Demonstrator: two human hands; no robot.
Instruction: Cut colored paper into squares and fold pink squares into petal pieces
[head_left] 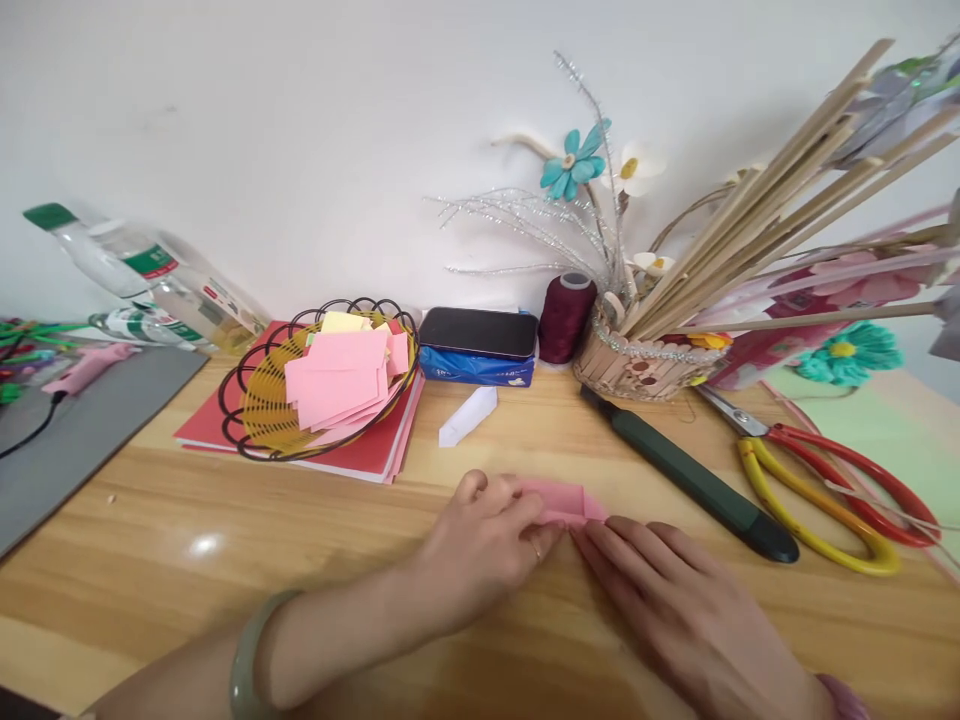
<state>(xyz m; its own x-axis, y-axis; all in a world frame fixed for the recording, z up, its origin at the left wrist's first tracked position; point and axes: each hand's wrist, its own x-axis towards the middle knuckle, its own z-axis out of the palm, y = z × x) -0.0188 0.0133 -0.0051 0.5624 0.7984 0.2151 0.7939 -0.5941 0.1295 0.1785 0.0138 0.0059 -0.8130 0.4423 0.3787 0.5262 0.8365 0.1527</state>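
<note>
A small pink piece of paper [559,498], partly folded, lies on the wooden table [315,540] between my hands. My left hand [487,530] grips its left part, fingers curled and pressing down on it. At the paper's right corner and near edge, my right hand [675,590] has its fingers pinched together on it. The fingertips hide part of the near edge. Just beyond the paper lies a narrow folded white paper strip [468,417].
Behind stand a wire basket [255,410] of pink slips [337,375] on red paper [206,425], a phone [480,331] on a blue packet [476,366], and a thread spool [568,320]. On the right are a dark green cutter [682,470], scissors [817,490] and a stick-filled basket [645,370].
</note>
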